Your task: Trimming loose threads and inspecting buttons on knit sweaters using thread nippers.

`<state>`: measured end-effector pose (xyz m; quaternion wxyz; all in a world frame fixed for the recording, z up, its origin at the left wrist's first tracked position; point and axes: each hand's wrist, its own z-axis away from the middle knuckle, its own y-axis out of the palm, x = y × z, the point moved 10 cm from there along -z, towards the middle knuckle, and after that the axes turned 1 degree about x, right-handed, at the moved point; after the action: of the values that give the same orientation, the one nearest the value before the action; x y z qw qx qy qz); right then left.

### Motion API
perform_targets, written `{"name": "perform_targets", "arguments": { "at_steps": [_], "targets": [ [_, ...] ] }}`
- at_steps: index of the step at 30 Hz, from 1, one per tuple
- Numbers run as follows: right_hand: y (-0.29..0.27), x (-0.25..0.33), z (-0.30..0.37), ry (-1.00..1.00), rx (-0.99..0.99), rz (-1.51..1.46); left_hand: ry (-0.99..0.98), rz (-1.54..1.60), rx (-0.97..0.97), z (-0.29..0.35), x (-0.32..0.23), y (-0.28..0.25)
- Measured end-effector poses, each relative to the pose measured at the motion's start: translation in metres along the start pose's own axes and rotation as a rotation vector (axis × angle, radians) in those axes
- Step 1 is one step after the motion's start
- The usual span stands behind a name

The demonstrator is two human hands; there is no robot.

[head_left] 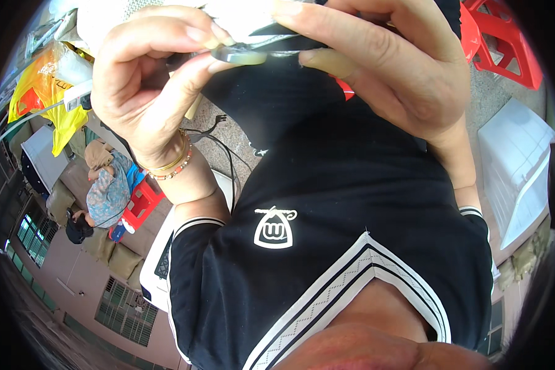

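My left hand (151,74), with gold and beaded bracelets at the wrist, pinches a small rounded piece (240,57) between thumb and fingertips. The piece is pale green and glossy with a dark upper edge; its exact kind does not show. From its right side a thin shiny strip (290,53) runs to my right hand (394,61), whose thumb and fingers close on the strip's end. Both hands are raised close together in front of my black shirt. Behind the fingertips lies something bright white (240,18), too overexposed to name.
On the left hangs a yellow plastic bag (52,92). Farther off, another person (108,188) sits on a red stool (143,200) near stacked sacks (124,262). A black cable (231,154) lies below my left hand. At right are a red plastic stool (509,46) and a plastic-wrapped white block (515,163).
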<state>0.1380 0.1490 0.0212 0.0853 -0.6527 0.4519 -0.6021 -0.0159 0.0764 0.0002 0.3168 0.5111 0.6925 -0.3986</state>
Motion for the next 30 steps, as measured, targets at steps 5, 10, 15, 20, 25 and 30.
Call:
{"name": "perform_targets", "arguments": {
  "at_steps": [5,10,15,20,25,30],
  "targets": [
    [-0.001,-0.004,-0.003,-0.019,-0.006,-0.038,-0.016,-0.002,0.012,-0.004,0.002,0.001],
    [0.0,-0.007,-0.006,-0.333,-0.261,0.027,-0.021,-0.028,0.005,-0.001,0.0,-0.001],
    [-0.001,0.007,0.024,-0.762,-0.658,0.175,-0.004,-0.01,0.029,-0.004,0.0,0.002],
    [-0.009,0.012,0.01,-0.466,-0.4,0.06,-0.001,-0.028,-0.008,-0.001,-0.001,-0.001],
    [0.0,0.01,0.026,-0.789,-0.666,0.197,0.001,-0.011,-0.015,-0.001,0.0,0.001],
    [0.002,0.011,0.027,-0.777,-0.647,0.256,0.014,-0.014,0.007,0.0,-0.001,-0.001]
  ]
}}
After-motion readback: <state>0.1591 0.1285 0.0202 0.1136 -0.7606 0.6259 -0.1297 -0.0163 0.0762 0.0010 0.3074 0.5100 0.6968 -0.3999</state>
